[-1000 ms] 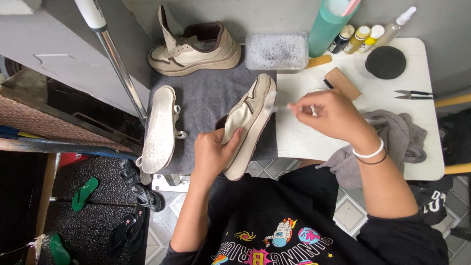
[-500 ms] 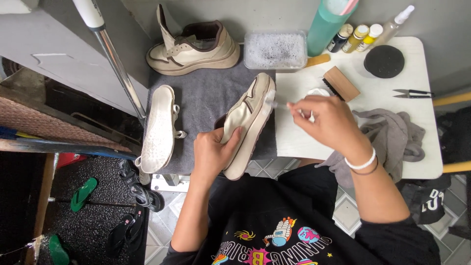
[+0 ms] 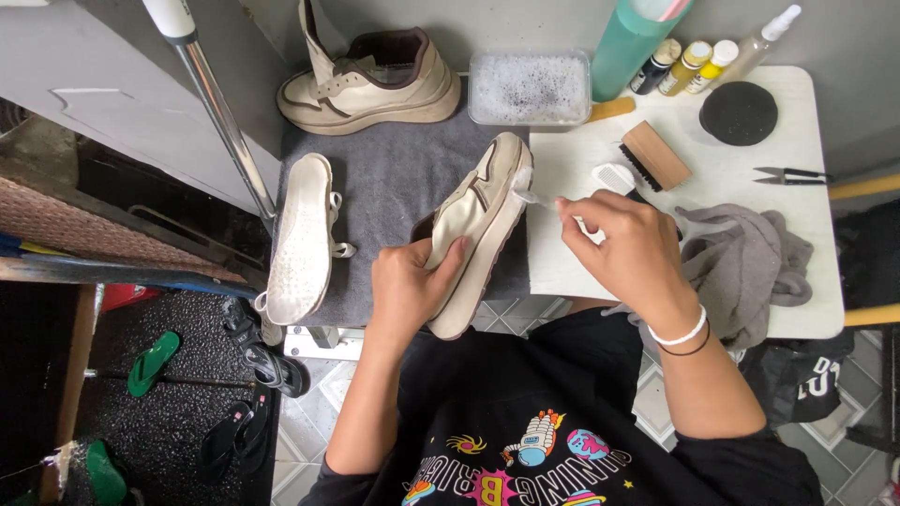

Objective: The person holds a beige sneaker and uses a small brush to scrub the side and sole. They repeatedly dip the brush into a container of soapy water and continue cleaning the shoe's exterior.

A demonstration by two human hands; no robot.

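Note:
My left hand grips a cream shoe by its heel end, holding it tilted on its side over a grey towel. My right hand holds a small white-handled brush whose tip touches the shoe's sole edge near the toe. The brush's handle is mostly hidden in my fingers.
A second cream shoe stands at the back, and another lies on the towel's left. A tub of soapy water, bottles, a wooden brush, a black round lid, scissors and a grey cloth are on the white table.
My right hand has shifted slightly along the shoe's edge with the small brush. The left hand keeps its hold on the shoe.

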